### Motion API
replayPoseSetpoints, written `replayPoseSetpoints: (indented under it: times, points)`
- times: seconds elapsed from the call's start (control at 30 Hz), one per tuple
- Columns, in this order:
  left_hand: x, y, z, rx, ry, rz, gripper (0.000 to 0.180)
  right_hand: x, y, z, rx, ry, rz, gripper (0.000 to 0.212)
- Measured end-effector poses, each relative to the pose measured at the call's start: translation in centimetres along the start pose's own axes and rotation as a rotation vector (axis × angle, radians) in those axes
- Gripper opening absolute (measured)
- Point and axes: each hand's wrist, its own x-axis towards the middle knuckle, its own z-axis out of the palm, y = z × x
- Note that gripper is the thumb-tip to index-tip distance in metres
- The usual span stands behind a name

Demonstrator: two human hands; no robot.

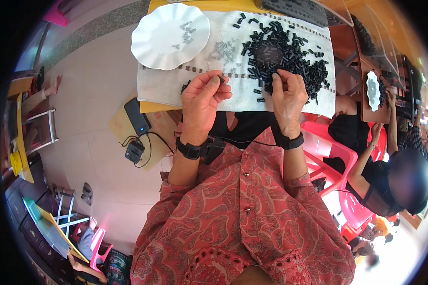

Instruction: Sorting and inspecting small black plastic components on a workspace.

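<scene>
My left hand [199, 102] is closed, with a small black plastic piece [221, 80] pinched between thumb and fingers. My right hand [289, 99] is closed too, thumb against fingertips, at the near edge of a heap of small black plastic pieces [297, 59]; what it holds, if anything, I cannot make out. A round dark see-through patch [268, 53] shows in the heap. Left of the heap, small clear pieces [225, 50] lie loose on a white cloth [245, 102]. More clear pieces [188, 33] rest in a white scalloped plate [150, 40] at far left.
A dark tray [295, 10] stands at the table's back edge. On the floor at left lie a black power bank [137, 116] and a cabled black box [134, 151] on cardboard. A pink chair [335, 147] and a seated person [380, 185] are at right.
</scene>
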Motion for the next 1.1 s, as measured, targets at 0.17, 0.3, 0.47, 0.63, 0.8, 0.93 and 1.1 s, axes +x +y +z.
replayPoseSetpoints:
  times: [0.17,0.3,0.47,0.63,0.8,0.93,1.1]
  points:
    - [0.0,-0.3,0.0,-0.002,-0.004,-0.003,0.022,0.9,-0.2,0.3,-0.05,0.017,-0.01,0.016]
    - [0.0,-0.3,0.2,0.002,-0.008,-0.01,0.022,1.4,-0.7,0.3,-0.137,-0.048,0.012,0.019]
    - [-0.1,-0.3,0.2,0.007,-0.009,-0.005,0.021,1.8,-0.6,0.6,-0.208,-0.076,-0.032,0.016]
    - [-0.2,-0.2,0.4,0.001,-0.009,-0.008,0.021,1.8,-0.4,0.9,-0.214,-0.061,-0.063,0.011]
    - [-0.1,-0.3,0.4,-0.009,-0.001,0.001,0.021,1.0,-1.3,0.5,0.133,-0.089,0.023,0.01]
    - [-0.2,-0.3,0.4,-0.032,-0.03,-0.032,0.021,-0.1,-2.1,0.4,0.317,-0.174,0.171,0.012]
    - [-0.2,-0.5,0.4,-0.07,-0.042,-0.051,0.021,-0.8,-3.0,0.7,0.438,-0.28,0.074,0.016]
